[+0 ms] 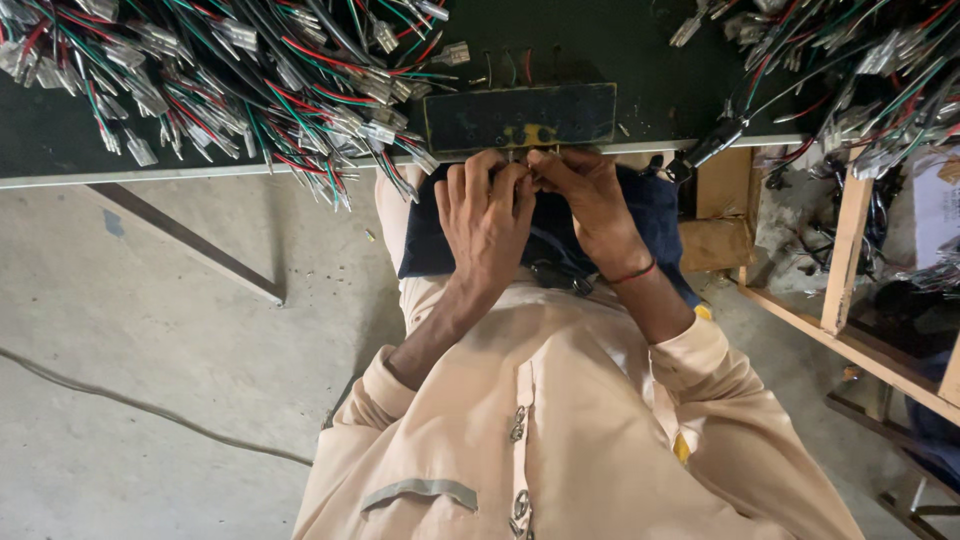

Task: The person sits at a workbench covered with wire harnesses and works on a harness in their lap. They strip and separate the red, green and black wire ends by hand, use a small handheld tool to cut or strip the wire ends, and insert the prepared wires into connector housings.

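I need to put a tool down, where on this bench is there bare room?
Bare dark bench top lies behind the small jig plate, between the left wire pile and the right wire pile. Both ends are crowded with wires. At the front edge, left hand and right hand fill the space.

Both forearms reach forward from rolled-up sleeves and converge, so the two hands meet close together in front of the body. The left hand [487, 215] lies back-up, its fingers [470, 178] curled downward and forward, knuckles raised. The right hand [585, 195] angles in toward it, fingertips [540, 165] pinched together and touching those of the left. The right wrist is bent slightly inward; the left stays nearly straight.
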The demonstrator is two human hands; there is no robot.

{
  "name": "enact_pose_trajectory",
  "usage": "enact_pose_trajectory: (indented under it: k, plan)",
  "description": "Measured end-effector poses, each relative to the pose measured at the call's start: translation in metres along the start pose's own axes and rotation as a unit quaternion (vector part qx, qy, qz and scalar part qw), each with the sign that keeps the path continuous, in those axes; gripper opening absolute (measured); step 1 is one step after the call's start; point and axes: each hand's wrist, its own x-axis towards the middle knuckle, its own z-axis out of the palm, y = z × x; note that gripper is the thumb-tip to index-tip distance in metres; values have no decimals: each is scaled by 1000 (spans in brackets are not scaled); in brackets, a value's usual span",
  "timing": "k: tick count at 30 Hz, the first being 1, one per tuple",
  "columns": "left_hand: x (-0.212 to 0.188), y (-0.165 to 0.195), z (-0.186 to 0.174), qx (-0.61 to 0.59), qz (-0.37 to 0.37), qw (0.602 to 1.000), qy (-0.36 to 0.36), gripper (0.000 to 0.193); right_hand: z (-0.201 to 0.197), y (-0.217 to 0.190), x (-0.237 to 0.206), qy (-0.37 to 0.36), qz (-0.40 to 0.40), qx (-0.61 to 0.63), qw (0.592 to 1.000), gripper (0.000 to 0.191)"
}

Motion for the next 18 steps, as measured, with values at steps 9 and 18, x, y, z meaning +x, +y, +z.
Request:
enact_pose_trajectory:
  k: [9, 18]
  plan:
    - [-6, 0, 15, -3, -39, 999, 11, 15, -11, 16, 4, -18, -26, -6, 999, 10]
    - [-8, 3, 19, 7, -49, 999, 10, 14, -15, 8, 5, -37, 14, -6, 999, 17]
